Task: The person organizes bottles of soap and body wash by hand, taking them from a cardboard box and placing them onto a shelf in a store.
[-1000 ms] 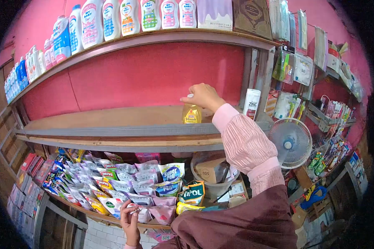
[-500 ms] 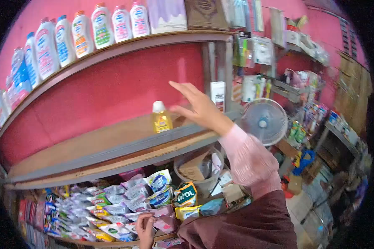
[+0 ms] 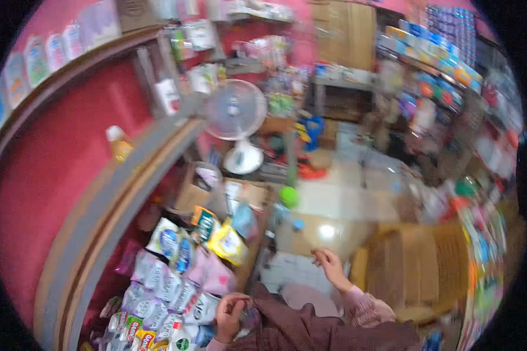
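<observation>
My left hand (image 3: 229, 316), its fingers curled in with nothing showing in them, is low in the view beside the packets and the dark brown cloth of my clothing (image 3: 293, 324). A white-and-red packet (image 3: 202, 305) lies just left of it, with pink packets (image 3: 214, 272) above. My right hand (image 3: 331, 269), in a pink knit sleeve (image 3: 366, 307), hovers over the floor area with fingers apart and nothing held. Away to the left, a bottle of yellow liquid with a white cap (image 3: 120, 145) stands on the wooden shelf (image 3: 114, 199), blurred.
A white fan (image 3: 235, 110) stands past the shelf's end. Above, white bottles (image 3: 36, 61) line the upper shelf (image 3: 70, 76). A brown wooden chair or bench (image 3: 418, 272) is at right. Pale floor tiles (image 3: 328, 199) run between crowded shelves, with a green ball-like thing (image 3: 288, 196) nearby.
The view has swung right and down. My right hand has come away from the yellow bottle on the shelf and dropped low. My left hand stays curled near the packets.
</observation>
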The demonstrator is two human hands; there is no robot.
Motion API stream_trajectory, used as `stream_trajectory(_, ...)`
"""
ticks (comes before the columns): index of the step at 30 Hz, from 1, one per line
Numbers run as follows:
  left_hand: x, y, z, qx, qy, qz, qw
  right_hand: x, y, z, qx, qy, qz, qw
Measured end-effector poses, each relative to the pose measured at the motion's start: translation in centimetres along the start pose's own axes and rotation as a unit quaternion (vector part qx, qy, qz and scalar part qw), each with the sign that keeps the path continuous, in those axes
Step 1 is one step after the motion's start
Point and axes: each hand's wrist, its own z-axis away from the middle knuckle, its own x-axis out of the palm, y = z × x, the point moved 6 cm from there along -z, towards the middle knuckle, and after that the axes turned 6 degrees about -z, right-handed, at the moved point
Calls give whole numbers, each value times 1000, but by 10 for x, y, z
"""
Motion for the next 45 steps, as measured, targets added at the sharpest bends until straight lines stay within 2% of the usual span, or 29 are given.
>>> stream_trajectory(1,8,9,11,27,-21,-20,999,-6,-11,31,-33,24,-48,998)
stream_trajectory(3,14,-2,33,11,-55,-11,998,-13,-34,78,-28,48,-3,998)
stream_trajectory(5,33,4,49,13,-92,-15,996,-12,-49,119,-32,88,-44,995)
stream_trajectory(7,52,10,65,25,-154,-38,987,-5,-70,154,-103,80,-28,991)
stream_trajectory(9,76,9,82,0,-218,-10,976,-4,-83,191,-100,76,34,991)
stream_trajectory(14,133,-5,120,-37,-330,30,943,-22,-44,295,-62,165,38,984)
stream_trajectory(18,184,-10,163,-60,-444,23,894,-44,-25,379,4,253,42,967)
stream_trajectory(21,221,-9,198,-65,-539,20,839,-57,-6,427,-23,329,3,944)
stream_trajectory(24,253,-2,233,-61,-607,13,792,-67,-12,466,25,358,6,933)
stream_trajectory(25,263,2,244,-59,-623,18,780,-71,-14,475,15,365,15,931)
stream_trajectory(28,286,2,276,-60,-643,19,763,-84,-16,501,-19,377,42,925)
stream_trajectory(31,311,1,307,-47,-629,0,776,-103,-17,524,-76,381,54,920)
stream_trajectory(34,339,2,340,-56,-630,-21,774,-132,-17,554,-29,335,73,939)
stream_trajectory(37,375,5,376,-64,-646,-30,760,-171,-19,593,-17,331,92,939)
stream_trajectory(40,411,1,407,-64,-669,-22,740,-226,-22,640,-23,390,71,918)
stream_trajectory(44,452,-5,446,-89,-674,-29,733,-317,-31,708,-27,510,79,856)
stream_trajectory(45,458,-8,451,-96,-673,-39,733,-339,-28,724,-3,533,52,845)
